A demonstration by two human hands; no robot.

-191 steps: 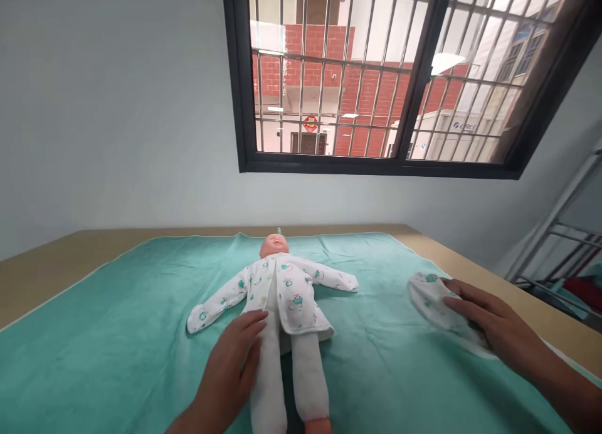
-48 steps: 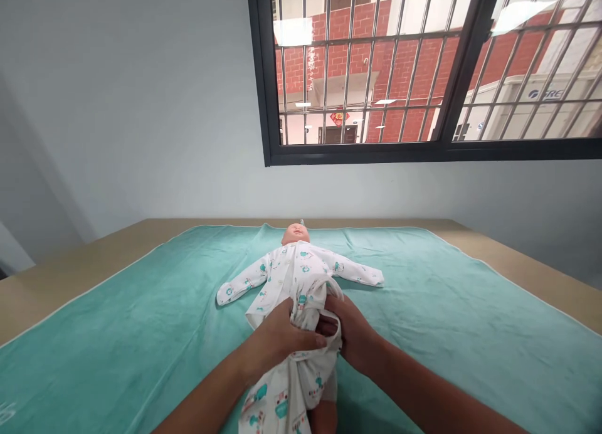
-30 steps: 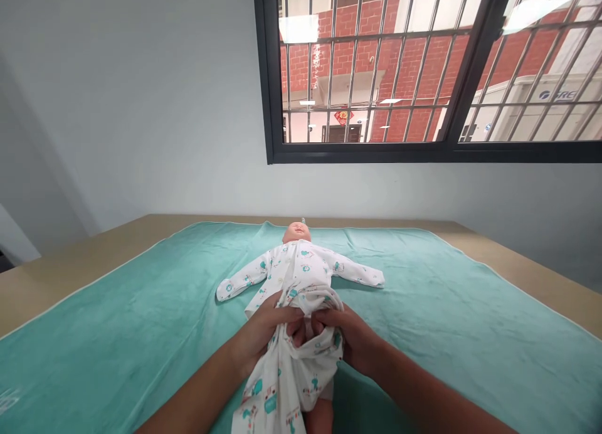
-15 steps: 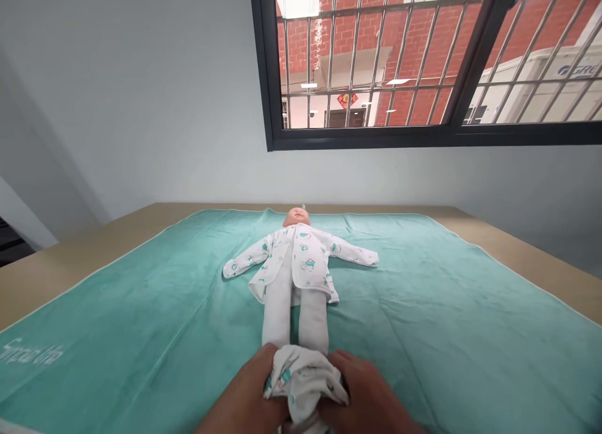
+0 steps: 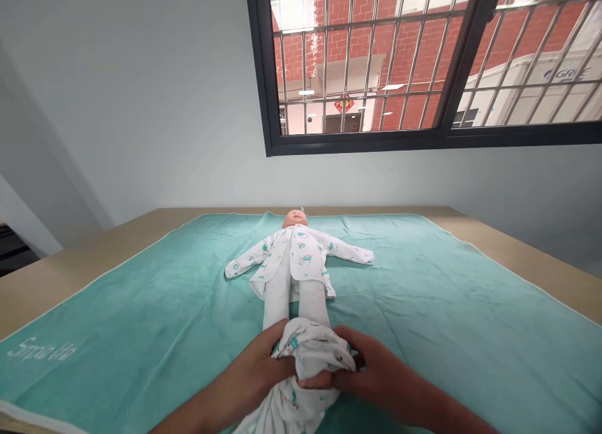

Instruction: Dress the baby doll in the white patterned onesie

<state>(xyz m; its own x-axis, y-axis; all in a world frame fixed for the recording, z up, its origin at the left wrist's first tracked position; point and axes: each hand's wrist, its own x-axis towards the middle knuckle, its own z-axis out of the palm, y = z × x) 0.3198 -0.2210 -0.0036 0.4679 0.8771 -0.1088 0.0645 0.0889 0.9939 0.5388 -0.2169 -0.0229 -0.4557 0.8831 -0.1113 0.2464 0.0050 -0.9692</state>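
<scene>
A baby doll (image 5: pixel 295 218) lies on its back on a green blanket (image 5: pixel 155 321), head toward the wall. It wears a printed white jacket (image 5: pixel 308 258) with the sleeves spread out, and its white cloth legs (image 5: pixel 277 299) point at me. Bunched printed baby pants (image 5: pixel 310 340) surround the lower end of the legs, and their loose part hangs toward me. My left hand (image 5: pixel 275 355) grips the bunched cloth on the left side, my right hand (image 5: pixel 355 359) on the right. A skin-coloured foot (image 5: pixel 317 381) shows between the hands, below the gathered cloth.
The blanket covers most of a wooden table (image 5: pixel 522 258), whose edges show on both sides. Behind it rise a pale wall (image 5: pixel 188 108) and a dark-framed window (image 5: pixel 352 144) with metal bars outside.
Both hands and the bunched pants have moved up the picture, a little further along the doll's legs. The foot and the trailing cloth now show more clearly. The view has shifted slightly.
</scene>
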